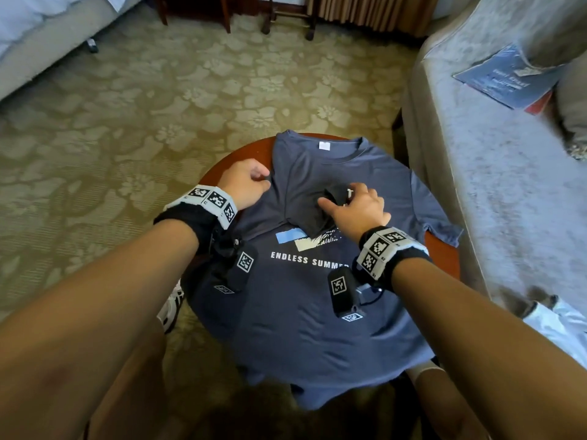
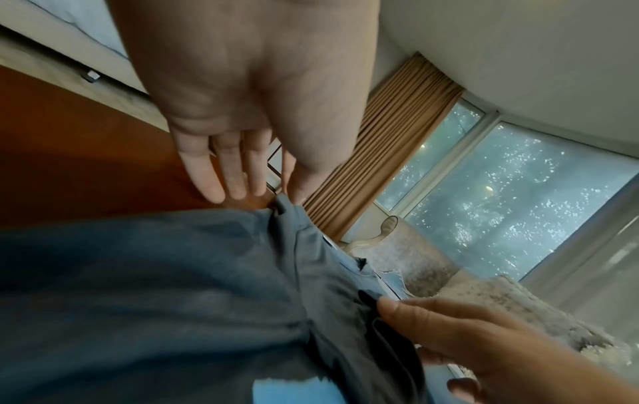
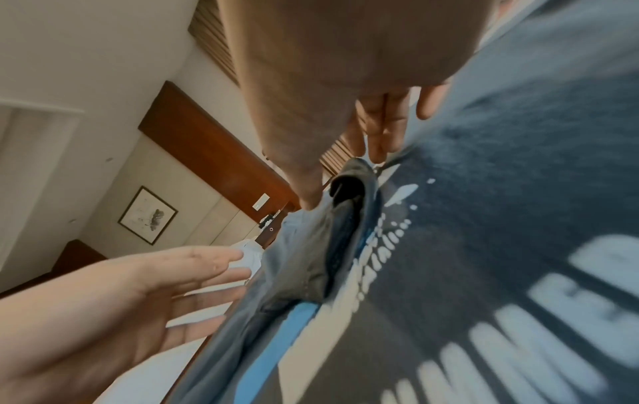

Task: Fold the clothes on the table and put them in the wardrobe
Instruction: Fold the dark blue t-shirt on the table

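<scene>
A blue-grey T-shirt (image 1: 295, 312) printed "ENDLESS SUMMER" lies front up over a round wooden table (image 1: 222, 163), its hem hanging off the near edge. One sleeve (image 1: 333, 198) is folded in across the chest. My left hand (image 1: 251, 181) sits at the folded left edge; in the left wrist view its fingers (image 2: 221, 188) are straight and the thumb touches the cloth (image 2: 138, 273). My right hand (image 1: 349, 204) holds the bunched sleeve cuff (image 3: 349, 186) between thumb and fingers. The other sleeve (image 1: 441, 227) lies spread at the right.
A grey sofa (image 1: 476, 173) stands close on the right with a blue booklet (image 1: 505, 77) on it. A bed (image 1: 47, 36) is at the far left, chair legs (image 1: 225, 14) at the back. Patterned carpet (image 1: 158, 106) surrounds the table; a white shoe (image 1: 171, 309) lies below.
</scene>
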Demonstrator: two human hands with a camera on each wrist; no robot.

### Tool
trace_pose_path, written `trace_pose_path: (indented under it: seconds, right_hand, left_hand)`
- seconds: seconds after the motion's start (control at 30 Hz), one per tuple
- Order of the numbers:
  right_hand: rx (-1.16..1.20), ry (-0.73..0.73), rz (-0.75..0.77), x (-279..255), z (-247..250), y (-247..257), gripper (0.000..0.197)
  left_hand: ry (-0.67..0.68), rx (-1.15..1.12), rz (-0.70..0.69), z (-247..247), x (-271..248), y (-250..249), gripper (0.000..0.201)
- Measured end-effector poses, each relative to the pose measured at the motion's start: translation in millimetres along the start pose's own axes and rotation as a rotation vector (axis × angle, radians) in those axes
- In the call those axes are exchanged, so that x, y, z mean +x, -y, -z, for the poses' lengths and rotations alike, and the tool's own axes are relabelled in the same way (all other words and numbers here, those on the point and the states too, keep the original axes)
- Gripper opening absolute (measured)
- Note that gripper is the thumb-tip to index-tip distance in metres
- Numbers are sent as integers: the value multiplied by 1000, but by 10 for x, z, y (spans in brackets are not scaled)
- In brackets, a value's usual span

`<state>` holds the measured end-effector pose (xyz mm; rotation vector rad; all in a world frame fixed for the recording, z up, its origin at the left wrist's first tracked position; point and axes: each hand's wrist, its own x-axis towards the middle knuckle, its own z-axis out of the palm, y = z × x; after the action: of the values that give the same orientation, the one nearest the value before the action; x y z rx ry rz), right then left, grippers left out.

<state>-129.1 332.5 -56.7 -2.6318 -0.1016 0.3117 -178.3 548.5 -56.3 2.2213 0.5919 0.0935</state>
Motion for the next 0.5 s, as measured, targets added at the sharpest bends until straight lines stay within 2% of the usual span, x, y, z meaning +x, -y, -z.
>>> trace_pose_path:
  seconds: [0.1,0.2,0.27,0.37,0.43,0.5]
  right_hand:
    - [-11,-3,-5,180,-1,66,73]
    - [67,80,-11,353,22,99,51]
    - [164,59,-22,450,52,94,39]
    - [275,-16,20,558,90,66,30]
    - [308,-54,51,603,125,30,35]
    - [328,-82,53,661,154,-25,40]
  left_hand:
    - [-10,33,-2,-21,255,-122,27]
    - [30,69,16,-5,511,-270,34]
    - [34,96,36,2,717,-344,40]
    - [17,85,153,-42,1019,-361,52]
    - [-20,43,208,-109,1175,-345,45]
    - [-34,-2,216,-171,1312,-331,29]
